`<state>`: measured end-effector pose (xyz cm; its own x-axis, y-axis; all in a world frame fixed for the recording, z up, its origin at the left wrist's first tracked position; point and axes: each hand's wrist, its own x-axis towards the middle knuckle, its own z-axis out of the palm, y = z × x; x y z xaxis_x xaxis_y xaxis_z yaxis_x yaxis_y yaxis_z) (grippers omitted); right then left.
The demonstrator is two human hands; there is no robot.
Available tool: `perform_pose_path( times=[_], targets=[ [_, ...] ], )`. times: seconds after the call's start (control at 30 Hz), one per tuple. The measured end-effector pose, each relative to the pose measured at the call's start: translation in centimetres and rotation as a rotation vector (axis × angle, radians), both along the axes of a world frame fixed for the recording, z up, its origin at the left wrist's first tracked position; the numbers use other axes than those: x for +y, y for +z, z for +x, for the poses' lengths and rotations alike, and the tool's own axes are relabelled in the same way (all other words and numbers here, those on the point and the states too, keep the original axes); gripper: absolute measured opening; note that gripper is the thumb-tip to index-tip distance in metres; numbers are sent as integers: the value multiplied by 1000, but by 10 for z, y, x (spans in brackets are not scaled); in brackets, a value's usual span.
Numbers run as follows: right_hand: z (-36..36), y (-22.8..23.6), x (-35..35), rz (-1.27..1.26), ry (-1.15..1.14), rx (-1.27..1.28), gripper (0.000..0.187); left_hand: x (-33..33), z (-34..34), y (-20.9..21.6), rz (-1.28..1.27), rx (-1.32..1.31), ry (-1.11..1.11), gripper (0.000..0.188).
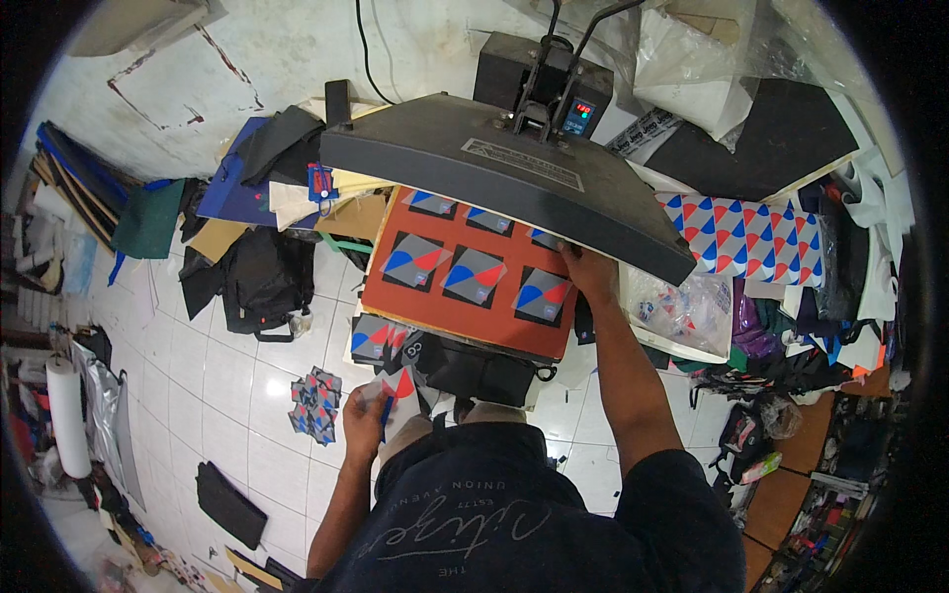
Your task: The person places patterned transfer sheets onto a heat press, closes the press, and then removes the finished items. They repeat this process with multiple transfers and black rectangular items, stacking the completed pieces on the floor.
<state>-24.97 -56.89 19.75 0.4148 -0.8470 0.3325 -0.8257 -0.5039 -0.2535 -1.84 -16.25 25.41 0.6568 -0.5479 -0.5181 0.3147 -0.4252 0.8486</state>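
A heat press stands before me, its dark upper plate (494, 168) raised over a reddish-brown lower pad (395, 301). Several black fabric squares lie on the pad, such as the front middle one (473, 277), each topped by a grey, blue and red transfer piece. My right hand (590, 272) reaches under the plate's right edge, touching or close to a back-row square (544, 238); its fingertips are partly hidden. Low in front, my left hand (366, 407) is closed on red, blue and grey transfer pieces (398, 383). More printed pieces (371, 338) sit just below the pad.
A pile of printed pieces (316, 403) lies on the tiled floor at left. Right of the press are a patterned transfer sheet (741, 237) and a white tray (682, 341) with clear plastic. A black bag (265, 287) and a folded black cloth (231, 504) lie on the left.
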Motion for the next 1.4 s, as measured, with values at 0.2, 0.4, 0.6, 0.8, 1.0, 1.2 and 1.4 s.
perform_pose_path(
  times=[0.2,0.4,0.6,0.8,1.0,1.2,1.4],
  targets=[
    [5,10,2,89,-66,75,46,1,0,-3,-1,5,8,18],
    [3,6,-3,113,-47,62,45,5,-1,-8,-2,-16,-5,19],
    [8,17,5,93,-74,32,44,4,-1,-3,31,-40,-30,21],
    [7,13,-1,126,-59,9,46,0,-3,0,24,-37,-26,17],
    [-1,4,0,-87,-28,-71,43,3,-5,-5,6,-29,-9,18],
    [-8,18,22,173,-57,-217,38,4,-7,0,-13,34,-8,20],
    [25,72,128,836,252,-563,39,-22,-21,22,-178,76,45,19]
  ],
)
